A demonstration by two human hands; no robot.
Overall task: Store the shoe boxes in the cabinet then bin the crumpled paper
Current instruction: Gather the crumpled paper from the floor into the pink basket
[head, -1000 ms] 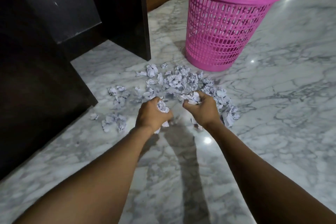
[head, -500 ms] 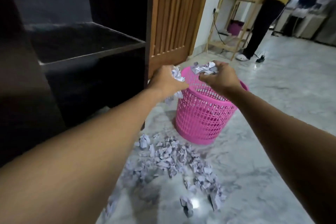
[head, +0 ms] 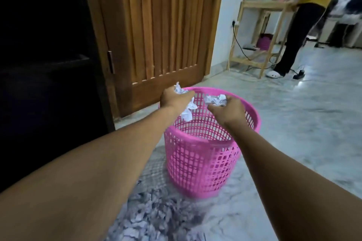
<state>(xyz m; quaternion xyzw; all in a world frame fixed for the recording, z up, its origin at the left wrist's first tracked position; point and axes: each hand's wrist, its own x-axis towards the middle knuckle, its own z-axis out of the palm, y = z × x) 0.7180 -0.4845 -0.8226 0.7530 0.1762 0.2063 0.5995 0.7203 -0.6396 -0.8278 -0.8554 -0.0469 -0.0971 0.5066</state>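
head view: the left hand [head: 174, 100] and right hand [head: 227, 111] had risen from the floor pile [head: 154, 217] to above the pink bin [head: 199, 162]. each hand gripped a bunch of crumpled paper [head: 187, 111], not yet released; dropping it seemed the next step.

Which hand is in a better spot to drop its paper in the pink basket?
Probably the right hand: it holds its crumpled paper over the middle of the pink basket. The left hand sits by the rim, so bits could miss.
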